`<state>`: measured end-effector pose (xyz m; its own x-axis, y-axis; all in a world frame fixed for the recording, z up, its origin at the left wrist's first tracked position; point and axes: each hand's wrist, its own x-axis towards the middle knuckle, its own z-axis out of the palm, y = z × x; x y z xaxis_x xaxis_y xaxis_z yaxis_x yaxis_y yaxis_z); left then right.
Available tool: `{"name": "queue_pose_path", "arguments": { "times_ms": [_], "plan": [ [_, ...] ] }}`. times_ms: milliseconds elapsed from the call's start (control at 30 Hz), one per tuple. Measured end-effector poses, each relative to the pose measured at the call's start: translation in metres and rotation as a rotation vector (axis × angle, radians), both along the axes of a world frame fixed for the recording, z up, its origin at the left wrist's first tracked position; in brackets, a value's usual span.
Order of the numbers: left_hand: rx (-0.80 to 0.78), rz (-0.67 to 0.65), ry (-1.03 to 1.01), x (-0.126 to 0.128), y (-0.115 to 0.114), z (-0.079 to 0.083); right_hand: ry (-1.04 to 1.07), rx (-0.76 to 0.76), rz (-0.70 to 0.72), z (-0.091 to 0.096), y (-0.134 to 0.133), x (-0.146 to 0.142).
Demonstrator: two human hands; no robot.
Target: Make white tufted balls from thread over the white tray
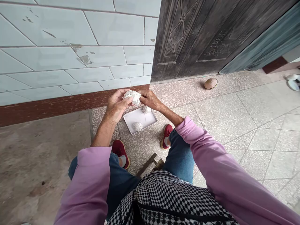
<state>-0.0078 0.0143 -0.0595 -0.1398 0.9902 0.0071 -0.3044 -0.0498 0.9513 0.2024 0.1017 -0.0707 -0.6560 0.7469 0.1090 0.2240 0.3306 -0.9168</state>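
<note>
A bundle of white yarn point(132, 97) with loopy strands is held up between my two hands, above a shallow tray. My left hand point(117, 106) is closed around its left side, thumb across the front. At the bundle's right edge, the fingers of my right hand point(150, 99) are pinched together against it; the exact strand between them is too small to make out. Below, the white tray point(152, 120) holds a ball of white yarn point(137, 126) near its front edge. Another white yarn ball point(146, 109) sits at the tray's back right, partly under my right hand. A thin strand runs between these balls.
The tray rests on the speckled tile floor point(215, 106) before my red shoes point(121, 152). A tiled wall point(105, 56) stands behind, beside a dark carved door point(187, 37). A rounded brown object point(211, 83) lies near the door. Part of a wooden stool point(147, 165) shows between my legs.
</note>
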Motion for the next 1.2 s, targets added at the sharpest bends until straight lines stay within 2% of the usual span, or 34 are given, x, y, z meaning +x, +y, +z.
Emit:
{"name": "queue_pose_path", "arguments": {
  "times_ms": [233, 333, 433, 500, 667, 800, 933, 1100, 1200],
  "plan": [
    [0.033, 0.128, 0.023, 0.003, 0.007, -0.013, -0.130, 0.005, 0.028, 0.002, -0.011, -0.014],
    [0.083, 0.251, 0.047, -0.003, 0.015, -0.018, -0.186, -0.044, 0.152, 0.004, -0.024, -0.021],
    [0.112, 0.354, 0.179, -0.010, 0.020, -0.020, -0.171, -0.060, 0.254, 0.010, -0.039, -0.023],
    [0.090, 0.320, 0.260, -0.011, 0.018, -0.019, -0.116, -0.053, 0.188, 0.018, -0.042, -0.020],
    [0.004, 0.057, 0.233, -0.006, 0.001, -0.007, -0.020, -0.035, -0.099, 0.042, -0.023, -0.004],
    [-0.040, -0.089, 0.135, -0.001, -0.004, -0.002, 0.052, -0.065, -0.166, 0.040, -0.007, 0.002],
    [-0.051, -0.102, 0.031, 0.001, -0.001, -0.004, 0.119, -0.075, -0.140, 0.024, 0.000, 0.000],
    [-0.046, -0.056, 0.053, 0.007, 0.000, -0.006, 0.090, -0.001, -0.127, 0.010, 0.001, -0.001],
    [-0.022, -0.022, 0.035, 0.011, 0.000, -0.006, 0.086, -0.009, -0.119, 0.005, 0.004, -0.001]
  ]
}}
